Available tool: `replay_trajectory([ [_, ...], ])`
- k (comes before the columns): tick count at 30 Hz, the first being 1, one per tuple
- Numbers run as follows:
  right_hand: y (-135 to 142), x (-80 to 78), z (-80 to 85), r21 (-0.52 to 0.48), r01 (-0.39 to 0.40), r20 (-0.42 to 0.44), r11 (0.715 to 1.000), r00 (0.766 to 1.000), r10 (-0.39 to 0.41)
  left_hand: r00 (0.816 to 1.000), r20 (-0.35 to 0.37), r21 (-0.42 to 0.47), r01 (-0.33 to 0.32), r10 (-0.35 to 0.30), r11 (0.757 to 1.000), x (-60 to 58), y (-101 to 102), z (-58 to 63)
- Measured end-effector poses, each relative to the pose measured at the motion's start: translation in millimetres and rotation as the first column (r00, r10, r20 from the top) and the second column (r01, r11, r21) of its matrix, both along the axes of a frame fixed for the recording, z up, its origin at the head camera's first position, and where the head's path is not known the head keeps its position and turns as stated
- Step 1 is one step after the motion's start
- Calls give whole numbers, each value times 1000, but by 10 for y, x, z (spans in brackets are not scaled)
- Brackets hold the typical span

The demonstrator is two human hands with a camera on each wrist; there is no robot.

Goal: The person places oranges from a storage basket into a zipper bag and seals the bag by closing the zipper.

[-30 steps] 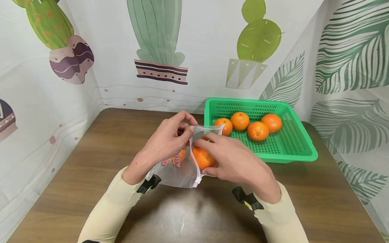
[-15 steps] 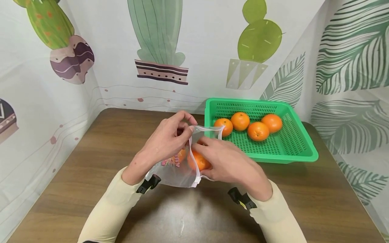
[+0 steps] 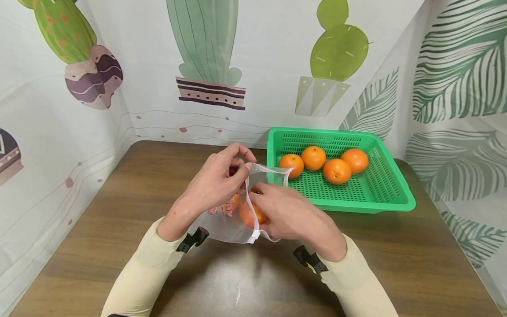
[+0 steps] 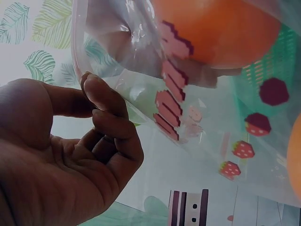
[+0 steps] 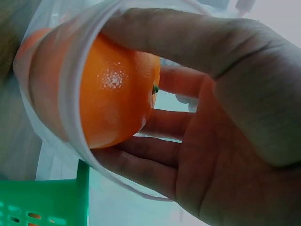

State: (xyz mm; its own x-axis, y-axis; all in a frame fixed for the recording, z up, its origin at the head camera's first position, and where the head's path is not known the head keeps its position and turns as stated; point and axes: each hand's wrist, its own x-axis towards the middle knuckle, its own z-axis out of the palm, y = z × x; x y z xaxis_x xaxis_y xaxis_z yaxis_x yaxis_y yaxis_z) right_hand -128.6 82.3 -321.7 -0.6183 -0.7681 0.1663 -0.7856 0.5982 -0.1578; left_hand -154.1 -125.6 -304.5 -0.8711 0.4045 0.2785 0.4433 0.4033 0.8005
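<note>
I see the left hand (image 3: 215, 178), fingers bent, pinching the clear bag (image 3: 227, 231) at its edge — the right hand (image 3: 291, 213), partly inside, grips an orange (image 5: 115, 94)

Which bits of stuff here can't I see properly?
Head view: part of the held orange, covered by the right hand.
Head view: part of the other bagged orange, behind the left hand.
Head view: pink print on the clear bag, too small.
Left wrist view: most of the right-hand orange, cut off by the edge.
Right wrist view: most of the green basket, cut off by the edge.
</note>
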Motion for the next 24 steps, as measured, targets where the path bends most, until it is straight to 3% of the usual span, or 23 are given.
replay_trajectory([
  [24, -81, -34, -57, 14, -33, 4, 999, 999, 33, 1000, -1, -19, -7, 7, 1000, -8, -14, 17],
])
